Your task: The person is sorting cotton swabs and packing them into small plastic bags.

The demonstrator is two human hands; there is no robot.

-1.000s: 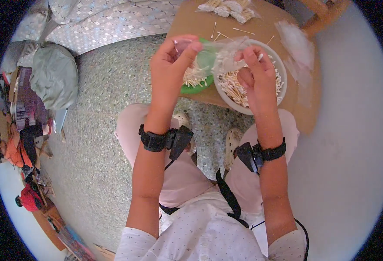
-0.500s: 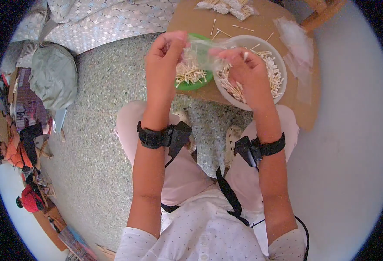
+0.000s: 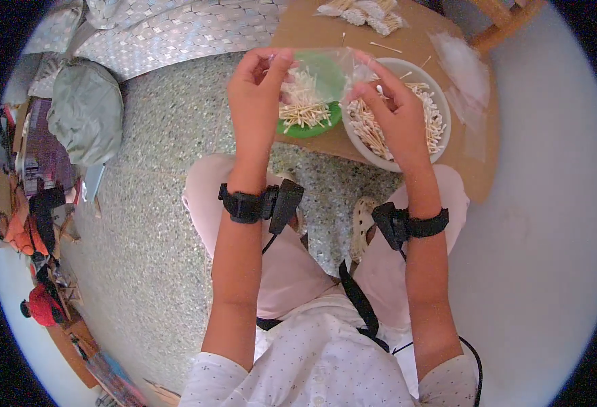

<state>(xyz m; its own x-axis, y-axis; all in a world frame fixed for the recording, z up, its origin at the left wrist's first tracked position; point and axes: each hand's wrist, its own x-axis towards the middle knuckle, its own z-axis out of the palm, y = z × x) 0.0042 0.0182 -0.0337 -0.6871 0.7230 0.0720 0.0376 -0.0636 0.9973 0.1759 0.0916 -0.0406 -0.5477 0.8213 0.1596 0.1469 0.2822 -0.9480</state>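
A clear plastic bag (image 3: 327, 73) is stretched between my two hands above the bowls. My left hand (image 3: 256, 91) pinches one end of it, and my right hand (image 3: 403, 115) grips the other end with thumb and forefinger. A white swab tip shows beside my right thumb; I cannot tell whether it is held. Behind and below the bag, a green bowl (image 3: 312, 131) carries a heap of cotton swabs (image 3: 303, 114). Under my right hand stands a white bowl (image 3: 447, 108) with many more swabs, partly hidden by the hand.
The bowls rest on a brown board (image 3: 471, 152). Filled swab packs (image 3: 369, 13) lie at its far edge, and empty clear bags (image 3: 464, 64) at its right. A wooden leg (image 3: 505, 27) stands far right. A grey-green sack (image 3: 85, 115) and two people (image 3: 44, 305) are at left.
My right hand has opened its forefinger away from the thumb and spread the bag wider and flatter. My left hand has stayed nearly in place.
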